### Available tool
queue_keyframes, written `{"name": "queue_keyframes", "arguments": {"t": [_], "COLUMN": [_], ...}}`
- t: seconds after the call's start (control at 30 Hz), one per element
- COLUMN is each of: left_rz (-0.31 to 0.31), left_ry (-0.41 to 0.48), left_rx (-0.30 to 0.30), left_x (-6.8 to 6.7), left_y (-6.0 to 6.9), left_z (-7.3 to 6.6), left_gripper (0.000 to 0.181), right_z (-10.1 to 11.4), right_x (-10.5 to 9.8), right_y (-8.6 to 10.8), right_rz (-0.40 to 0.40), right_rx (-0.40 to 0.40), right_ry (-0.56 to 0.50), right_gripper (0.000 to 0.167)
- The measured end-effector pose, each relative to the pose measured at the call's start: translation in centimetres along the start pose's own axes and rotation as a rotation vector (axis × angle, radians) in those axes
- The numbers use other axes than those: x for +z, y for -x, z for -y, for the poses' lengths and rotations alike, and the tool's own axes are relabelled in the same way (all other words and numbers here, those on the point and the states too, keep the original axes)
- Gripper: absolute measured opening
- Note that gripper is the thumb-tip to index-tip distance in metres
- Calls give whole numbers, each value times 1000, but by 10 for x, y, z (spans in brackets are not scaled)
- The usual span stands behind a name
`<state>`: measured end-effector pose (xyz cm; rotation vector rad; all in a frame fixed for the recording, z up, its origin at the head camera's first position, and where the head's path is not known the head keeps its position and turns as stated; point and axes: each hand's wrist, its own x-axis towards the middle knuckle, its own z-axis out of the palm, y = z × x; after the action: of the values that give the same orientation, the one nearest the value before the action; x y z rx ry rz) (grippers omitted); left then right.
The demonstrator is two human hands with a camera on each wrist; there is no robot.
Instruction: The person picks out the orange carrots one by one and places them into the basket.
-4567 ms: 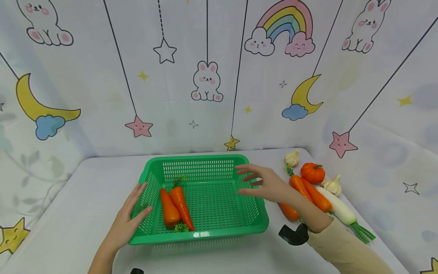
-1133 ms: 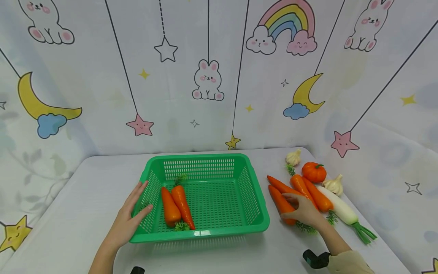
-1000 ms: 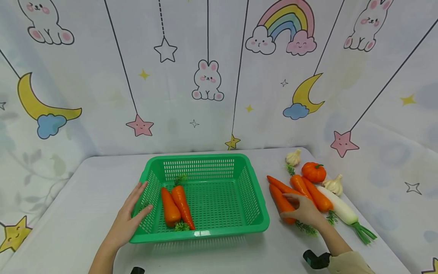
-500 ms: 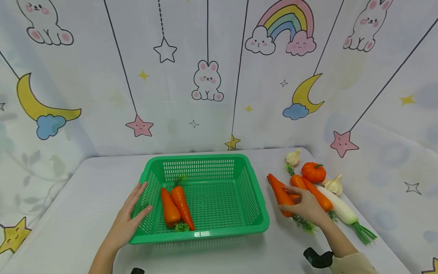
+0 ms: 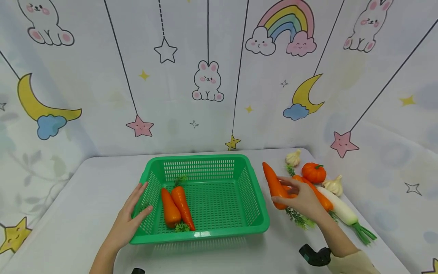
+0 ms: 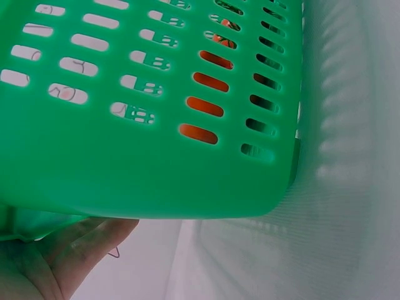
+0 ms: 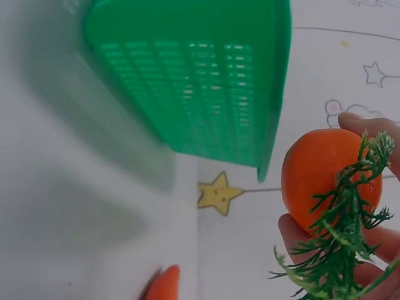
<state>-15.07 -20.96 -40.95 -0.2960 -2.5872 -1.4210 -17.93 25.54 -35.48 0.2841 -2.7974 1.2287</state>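
My right hand [image 5: 302, 199] grips an orange carrot [image 5: 272, 182] with feathery green leaves, its tip slanting up and away beside the basket. The right wrist view shows the carrot's thick end [image 7: 312, 172] between thumb and fingers, above the table. My left hand [image 5: 124, 220] rests with straight fingers against the left side of the green plastic basket [image 5: 198, 235]; in the left wrist view the fingers [image 6: 94, 244] lie by its rim. Two carrots, one thick [image 5: 170, 209] and one slimmer [image 5: 183, 205], lie inside on the left. My right hand partly hides other carrots behind it.
On the right side of the table lie another carrot [image 5: 319, 198], a white radish [image 5: 338, 205] with green stalks, a small orange pumpkin [image 5: 313, 173], and two garlic bulbs, one behind [image 5: 292, 158] and one further right [image 5: 333, 185]. A printed cloth [image 5: 171, 95] hangs behind.
My right hand has gone from above the basket to the vegetables, taken hold of a carrot, and raised it up and leftward. The left hand and basket have stayed put.
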Motion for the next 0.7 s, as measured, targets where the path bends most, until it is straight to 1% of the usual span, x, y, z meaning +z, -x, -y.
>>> {"name": "queue_keyframes", "arguments": {"t": [0.3, 0.57, 0.7], "left_rz": [-4, -3, -3], "left_ry": [1, 1, 3], "left_rx": [10, -6, -6], "left_x": [0, -1, -1], "left_y": [0, 1, 0], "left_z": [-2, -2, -2], "left_gripper": [63, 64, 64], "right_z": [26, 44, 52], "right_x": [8, 19, 25], "right_y": [-7, -20, -29], "right_rz": [26, 32, 38], "right_rx": [-35, -58, -79], "right_ry": [-104, -141, -142], "right_gripper": [61, 60, 59]}}
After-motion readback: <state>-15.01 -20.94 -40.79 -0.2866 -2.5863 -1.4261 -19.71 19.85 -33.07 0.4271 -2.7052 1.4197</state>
